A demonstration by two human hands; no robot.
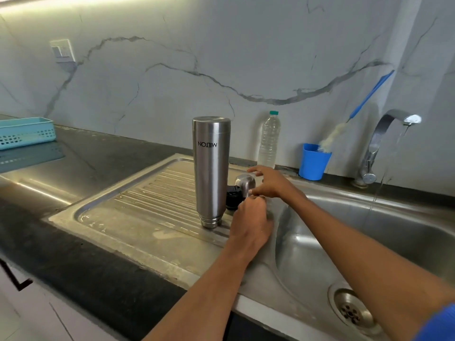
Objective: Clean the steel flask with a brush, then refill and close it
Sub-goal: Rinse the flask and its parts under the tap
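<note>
The steel flask [211,172] stands upside down on the ribbed drainboard [138,200]. Just right of the flask, the right hand [272,182] pinches the steel cap [245,184], remaining fingers spread. The left hand [251,221], fingers curled, meets it beside the black stopper [232,196]; what it grips cannot be told.

Both forearms are seen bare. A bright blue sleeve [437,326] is worn on the right arm. No rings or watch are seen.
</note>
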